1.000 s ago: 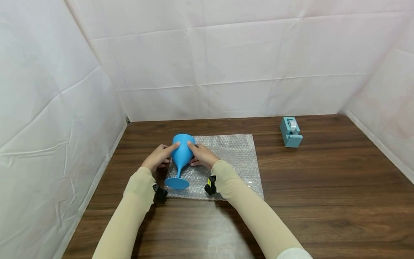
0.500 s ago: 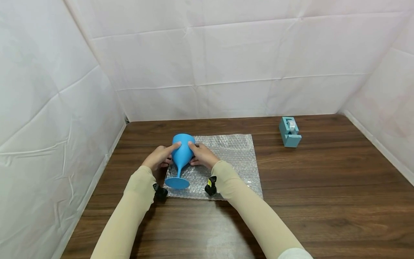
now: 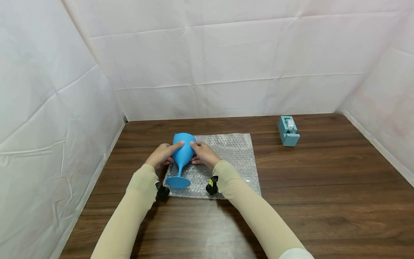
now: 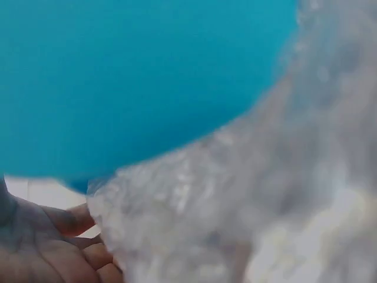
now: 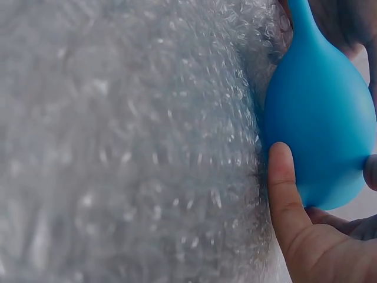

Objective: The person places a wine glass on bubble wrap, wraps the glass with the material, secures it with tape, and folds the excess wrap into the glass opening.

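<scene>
A blue goblet [image 3: 183,154] lies over the left part of a bubble wrap sheet [image 3: 233,154], its mouth away from the person and its round foot nearer. The left hand [image 3: 161,155] holds the bowl's left side, thumb on top. On the bowl's right side the right hand [image 3: 205,154] grips with its thumb near the rim. In the left wrist view the goblet [image 4: 129,76] fills the top, with the left hand [image 4: 53,247] partly visible at lower left. The right wrist view shows the goblet [image 5: 321,118] against the wrap [image 5: 129,141], touched by the right hand [image 5: 312,236].
A light blue tape dispenser [image 3: 288,131] with a roll of clear tape stands at the back right of the brown wooden table [image 3: 323,194]. White cloth walls [image 3: 226,61] rise behind the table and along both sides.
Both hands keep their hold on the goblet, with hardly any movement. The head view has shifted slightly, so the tape dispenser appears a little further left.
</scene>
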Action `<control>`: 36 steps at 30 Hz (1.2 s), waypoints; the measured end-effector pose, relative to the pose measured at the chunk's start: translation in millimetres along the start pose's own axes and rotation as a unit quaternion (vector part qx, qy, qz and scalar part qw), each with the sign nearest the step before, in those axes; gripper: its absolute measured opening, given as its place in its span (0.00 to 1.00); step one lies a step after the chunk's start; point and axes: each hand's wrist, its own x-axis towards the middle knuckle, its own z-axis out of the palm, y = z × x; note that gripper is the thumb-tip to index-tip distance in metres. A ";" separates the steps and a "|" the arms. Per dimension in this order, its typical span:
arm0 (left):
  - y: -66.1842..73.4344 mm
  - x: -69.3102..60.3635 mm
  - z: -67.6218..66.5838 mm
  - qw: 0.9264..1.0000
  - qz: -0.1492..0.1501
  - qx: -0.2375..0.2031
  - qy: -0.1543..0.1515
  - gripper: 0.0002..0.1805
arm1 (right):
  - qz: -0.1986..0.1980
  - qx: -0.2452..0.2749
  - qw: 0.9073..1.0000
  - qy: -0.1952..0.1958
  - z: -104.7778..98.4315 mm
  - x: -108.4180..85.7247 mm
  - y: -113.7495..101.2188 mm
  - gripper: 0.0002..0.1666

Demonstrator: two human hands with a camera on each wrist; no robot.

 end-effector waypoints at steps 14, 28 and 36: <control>12.5 -0.9 11.2 0.996 0.037 0.082 0.028 0.43 | -0.024 0.004 0.998 0.060 -10.0 -5.7 1.0 0.30; 23.6 -4.9 28.3 0.989 0.029 0.134 0.061 0.57 | -0.033 0.006 0.999 0.039 -17.8 -10.4 5.0 0.34; 21.5 -6.7 25.3 0.989 0.045 0.127 0.053 0.47 | -0.024 0.006 0.999 0.023 -21.4 -11.1 8.7 0.37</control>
